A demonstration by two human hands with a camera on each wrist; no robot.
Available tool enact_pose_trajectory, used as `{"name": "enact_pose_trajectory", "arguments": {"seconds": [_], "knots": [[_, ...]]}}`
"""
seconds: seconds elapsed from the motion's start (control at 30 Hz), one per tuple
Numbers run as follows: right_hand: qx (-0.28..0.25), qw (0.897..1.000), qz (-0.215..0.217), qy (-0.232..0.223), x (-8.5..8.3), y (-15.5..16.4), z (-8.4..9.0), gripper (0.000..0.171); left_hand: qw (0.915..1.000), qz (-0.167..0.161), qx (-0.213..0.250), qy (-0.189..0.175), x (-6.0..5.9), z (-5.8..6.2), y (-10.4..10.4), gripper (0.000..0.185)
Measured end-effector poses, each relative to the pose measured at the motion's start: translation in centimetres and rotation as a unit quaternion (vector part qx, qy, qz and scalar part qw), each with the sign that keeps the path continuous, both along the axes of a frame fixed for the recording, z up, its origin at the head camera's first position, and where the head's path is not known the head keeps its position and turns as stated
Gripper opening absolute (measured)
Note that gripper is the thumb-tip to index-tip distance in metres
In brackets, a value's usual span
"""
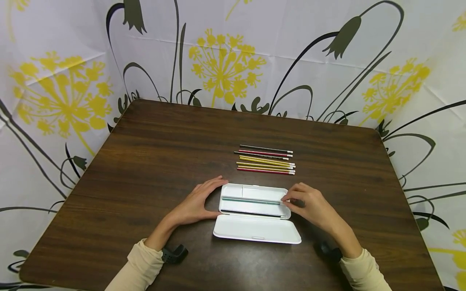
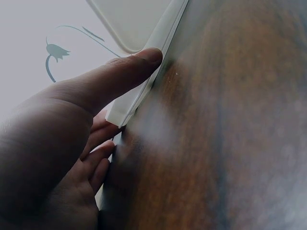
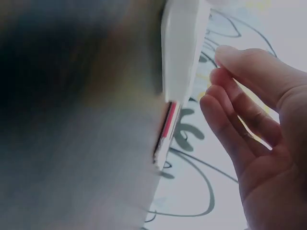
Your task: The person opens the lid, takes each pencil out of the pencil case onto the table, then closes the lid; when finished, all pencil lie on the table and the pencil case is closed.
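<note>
An open white pencil case [image 1: 256,231] lies on the table, its lid folded toward the person. My left hand [image 1: 194,203] holds the case's left end, thumb at the near edge and fingers at the far corner. In the left wrist view its thumb [image 2: 129,72] lies along the white edge. A green pencil [image 1: 251,201] lies lengthwise across the case's tray, and a dark pencil [image 1: 251,213] sits along the near side. My right hand [image 1: 311,202] pinches the green pencil's right end between thumb and fingertips. The right wrist view shows those fingertips close together; the pencil is hidden there.
Several red, black and yellow pencils [image 1: 265,163] lie in a row beyond the case, their eraser ends to the right. The brown wooden table [image 1: 164,141] reaches back to a white flowered cloth [image 1: 284,52].
</note>
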State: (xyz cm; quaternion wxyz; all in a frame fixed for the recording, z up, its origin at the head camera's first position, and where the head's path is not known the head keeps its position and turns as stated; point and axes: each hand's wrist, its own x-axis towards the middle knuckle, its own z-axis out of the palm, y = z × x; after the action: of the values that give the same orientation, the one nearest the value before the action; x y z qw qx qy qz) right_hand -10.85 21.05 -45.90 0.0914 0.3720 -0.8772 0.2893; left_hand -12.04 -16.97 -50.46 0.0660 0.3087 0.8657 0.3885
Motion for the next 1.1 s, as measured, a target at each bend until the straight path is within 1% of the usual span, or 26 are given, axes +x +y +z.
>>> {"name": "enact_pose_trajectory", "arguments": {"seconds": [0.07,0.13,0.4,0.5,0.6,0.87,1.1], "knots": [[0.009,1.000,0.005,0.020,0.3,-0.2,-0.1,0.024,1.0000,0.001,0.001,0.000,0.0,0.0,0.0,0.091],[0.018,0.999,0.009,0.030,0.5,-0.4,-0.2,0.024,1.0000,0.003,-0.001,0.000,0.0,0.0,0.0,0.091],[0.061,0.998,0.001,0.022,1.0,-0.7,-0.3,0.020,1.0000,0.000,-0.001,0.004,0.0,0.0,0.0,0.090],[0.086,0.996,-0.007,0.033,1.1,-0.8,-0.4,0.019,1.0000,-0.001,0.000,0.006,-0.1,0.0,0.0,0.091],[0.103,0.993,-0.008,0.053,1.1,-1.0,-0.5,0.018,1.0000,-0.001,0.000,0.005,-0.1,0.0,0.0,0.091],[0.116,0.989,0.016,0.090,1.3,-1.3,-0.8,0.016,1.0000,0.002,-0.007,0.000,-0.1,-0.1,0.0,0.091],[0.130,0.988,0.007,0.088,1.4,-1.5,-0.8,0.018,1.0000,0.001,-0.005,0.001,-0.1,-0.1,0.0,0.091]]}}
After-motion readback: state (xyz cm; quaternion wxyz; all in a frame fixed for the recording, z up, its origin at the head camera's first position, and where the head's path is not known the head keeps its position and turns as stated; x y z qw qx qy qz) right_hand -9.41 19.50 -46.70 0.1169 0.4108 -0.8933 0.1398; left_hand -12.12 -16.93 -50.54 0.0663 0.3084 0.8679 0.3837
